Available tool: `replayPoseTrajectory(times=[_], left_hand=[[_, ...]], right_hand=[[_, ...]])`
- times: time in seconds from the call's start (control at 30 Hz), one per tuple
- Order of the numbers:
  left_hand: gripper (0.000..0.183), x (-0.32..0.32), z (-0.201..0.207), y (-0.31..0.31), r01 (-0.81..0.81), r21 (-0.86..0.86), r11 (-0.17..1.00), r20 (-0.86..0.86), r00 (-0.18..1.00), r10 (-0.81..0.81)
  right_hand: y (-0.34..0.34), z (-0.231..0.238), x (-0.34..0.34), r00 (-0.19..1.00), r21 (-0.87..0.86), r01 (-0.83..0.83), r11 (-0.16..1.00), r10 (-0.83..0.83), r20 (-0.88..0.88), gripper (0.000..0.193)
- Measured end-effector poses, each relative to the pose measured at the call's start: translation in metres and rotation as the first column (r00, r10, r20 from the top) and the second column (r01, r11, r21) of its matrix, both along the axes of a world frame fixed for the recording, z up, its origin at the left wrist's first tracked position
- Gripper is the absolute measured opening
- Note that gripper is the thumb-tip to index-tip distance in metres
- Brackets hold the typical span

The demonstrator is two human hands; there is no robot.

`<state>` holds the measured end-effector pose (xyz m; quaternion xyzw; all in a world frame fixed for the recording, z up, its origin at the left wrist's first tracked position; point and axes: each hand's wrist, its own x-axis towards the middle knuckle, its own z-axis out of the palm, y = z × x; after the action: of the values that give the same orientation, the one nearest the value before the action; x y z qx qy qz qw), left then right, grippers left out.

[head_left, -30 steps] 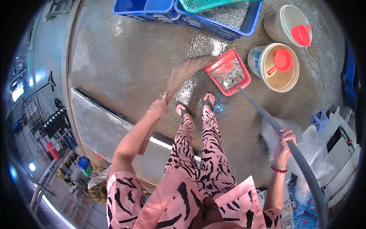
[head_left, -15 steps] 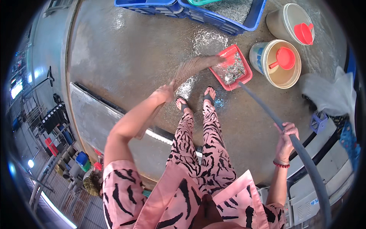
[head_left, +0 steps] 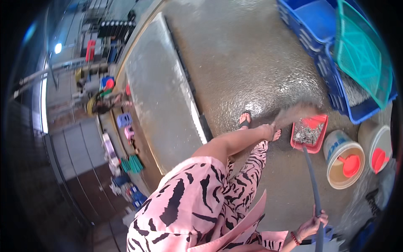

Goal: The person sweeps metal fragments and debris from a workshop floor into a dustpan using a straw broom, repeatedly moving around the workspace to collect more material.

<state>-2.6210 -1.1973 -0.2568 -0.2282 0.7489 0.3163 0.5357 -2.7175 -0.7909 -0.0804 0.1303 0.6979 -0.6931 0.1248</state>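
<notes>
L HAND [head_left: 265,132] ON BROOM [head_left: 294,115], R HAND [head_left: 314,222] ON POLE [head_left: 314,180]

Your L hand is closed tight round the broom's bound end; its blurred bristles fan out by the far L corner of the red pan [head_left: 312,148], can't tell if touching. Your R hand grips the grey pole, which runs fwd to the pan's near edge. Pan sits on the wet floor [head_left: 247,54] w/ greyish bits [head_left: 306,134] inside. Just R: two buckets [head_left: 330,145], each w/ a red scoop [head_left: 351,166]. Beyond: blue crates [head_left: 333,90], green basket [head_left: 365,54] on top.
</notes>
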Motion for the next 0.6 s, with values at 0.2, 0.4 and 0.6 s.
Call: replayPoseTrajectory(times=[0.2, 0.4, 0.6], left_hand=[[0.067, 0.103, 0.059, -0.031, -0.392, 0.027, 0.920, 0.007, 0.920, 0.392], [0.087, 0.216, 0.127, -0.099, -0.926, -0.026, 0.376, -0.049, 0.377, 0.925], [0.083, 0.344, 0.106, -0.154, -0.949, 0.108, -0.295, -0.125, -0.308, 0.943]], right_hand=[[-0.010, 0.007, 0.007, 0.984, -0.007, -0.174, 0.985, 0.174, -0.027, 0.016], [-0.096, 0.086, 0.002, 0.973, 0.075, -0.226, 0.971, 0.229, -0.036, 0.012], [-0.213, 0.124, 0.009, 0.909, 0.066, -0.405, 0.912, 0.409, -0.075, 0.009]])
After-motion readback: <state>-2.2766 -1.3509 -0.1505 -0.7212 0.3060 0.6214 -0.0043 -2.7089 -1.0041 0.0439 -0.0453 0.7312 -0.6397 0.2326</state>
